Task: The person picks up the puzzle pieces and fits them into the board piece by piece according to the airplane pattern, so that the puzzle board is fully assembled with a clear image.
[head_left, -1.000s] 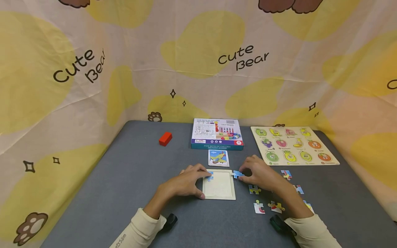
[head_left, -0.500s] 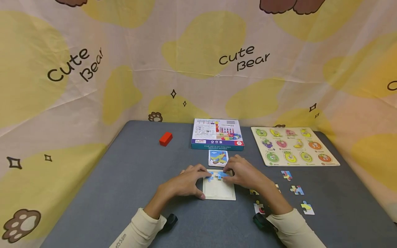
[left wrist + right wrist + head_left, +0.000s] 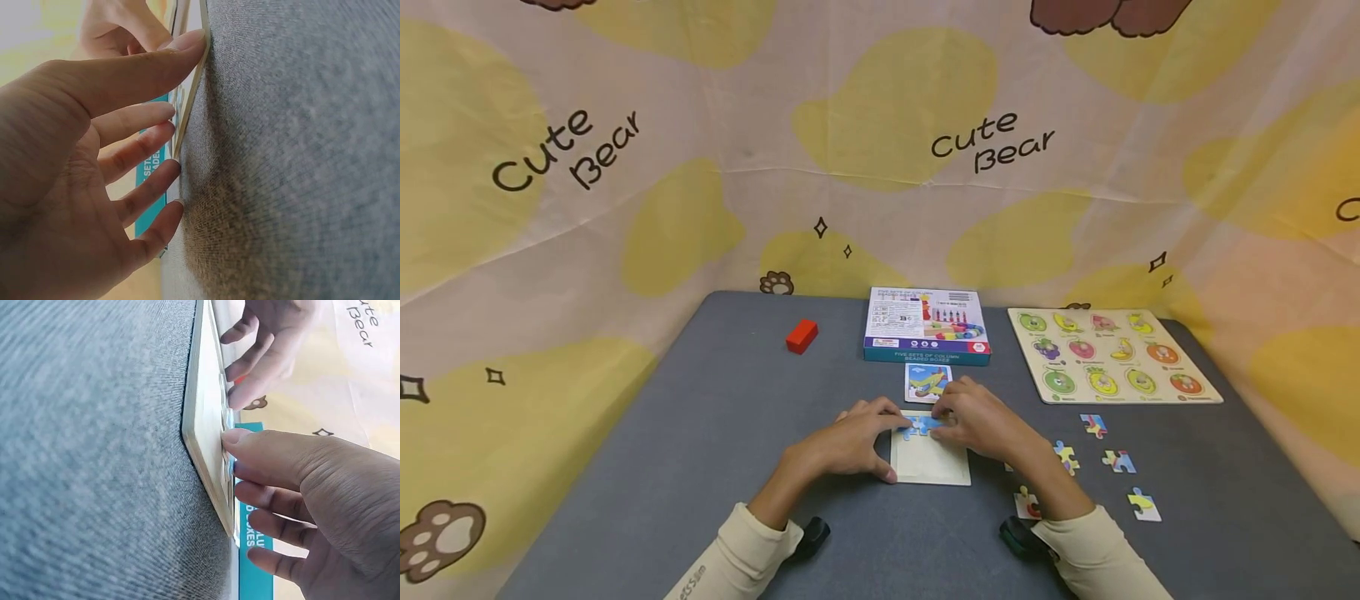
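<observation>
My left hand (image 3: 850, 442) lies spread, fingers straight against the square pale wooden puzzle tray (image 3: 930, 467) on the grey tabletop (image 3: 700, 433), bracing it. My right hand (image 3: 981, 421) presses the blue jigsaw piece (image 3: 928, 425) flat into the tray's far edge with its fingertips, seating it.

Two hands, left (image 3: 850, 440) and right (image 3: 981, 419), meet over one wooden puzzle frame (image 3: 930, 468) holding two blue pieces (image 3: 922, 427). Five loose pieces (image 3: 1118, 460) lie right of the right hand. Beyond the hands: one picture card (image 3: 927, 382), one box (image 3: 926, 336), one fruit board (image 3: 1112, 356), one red block (image 3: 801, 336).
</observation>
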The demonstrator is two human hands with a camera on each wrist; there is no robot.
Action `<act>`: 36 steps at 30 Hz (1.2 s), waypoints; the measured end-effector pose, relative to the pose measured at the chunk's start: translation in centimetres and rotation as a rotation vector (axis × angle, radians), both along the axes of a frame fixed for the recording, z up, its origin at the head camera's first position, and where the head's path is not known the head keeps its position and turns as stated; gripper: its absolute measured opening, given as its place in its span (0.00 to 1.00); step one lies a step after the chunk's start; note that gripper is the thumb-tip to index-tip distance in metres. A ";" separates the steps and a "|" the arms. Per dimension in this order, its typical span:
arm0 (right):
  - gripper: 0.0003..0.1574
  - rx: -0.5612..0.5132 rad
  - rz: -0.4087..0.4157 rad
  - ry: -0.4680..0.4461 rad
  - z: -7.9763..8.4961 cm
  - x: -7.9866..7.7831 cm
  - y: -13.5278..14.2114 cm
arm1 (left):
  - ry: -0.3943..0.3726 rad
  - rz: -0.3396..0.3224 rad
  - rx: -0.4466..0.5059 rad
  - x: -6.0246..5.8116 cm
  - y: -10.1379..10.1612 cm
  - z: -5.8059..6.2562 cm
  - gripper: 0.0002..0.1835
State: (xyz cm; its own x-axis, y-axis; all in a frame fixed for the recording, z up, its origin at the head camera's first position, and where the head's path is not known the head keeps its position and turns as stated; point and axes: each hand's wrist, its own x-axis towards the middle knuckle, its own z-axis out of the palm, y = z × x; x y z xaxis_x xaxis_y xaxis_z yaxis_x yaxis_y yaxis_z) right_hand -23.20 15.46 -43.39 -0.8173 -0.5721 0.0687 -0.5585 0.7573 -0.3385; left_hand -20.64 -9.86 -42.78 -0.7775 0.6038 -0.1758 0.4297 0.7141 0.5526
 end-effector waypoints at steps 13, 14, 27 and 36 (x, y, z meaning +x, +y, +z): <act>0.12 -0.005 0.032 -0.022 0.0 0.0 0.2 | 0.001 0.008 -0.001 0.0 0.0 -0.1 0.40; 0.11 -0.009 0.039 -0.016 -0.1 0.0 0.2 | 0.004 0.007 -0.002 0.0 0.0 -0.1 0.40; 0.11 -0.030 0.043 -0.024 -0.4 0.2 -0.1 | -0.007 0.022 0.010 0.1 0.1 0.1 0.38; 0.14 -0.040 0.034 -0.049 -0.2 0.1 0.1 | -0.006 0.013 0.025 0.2 0.0 0.0 0.39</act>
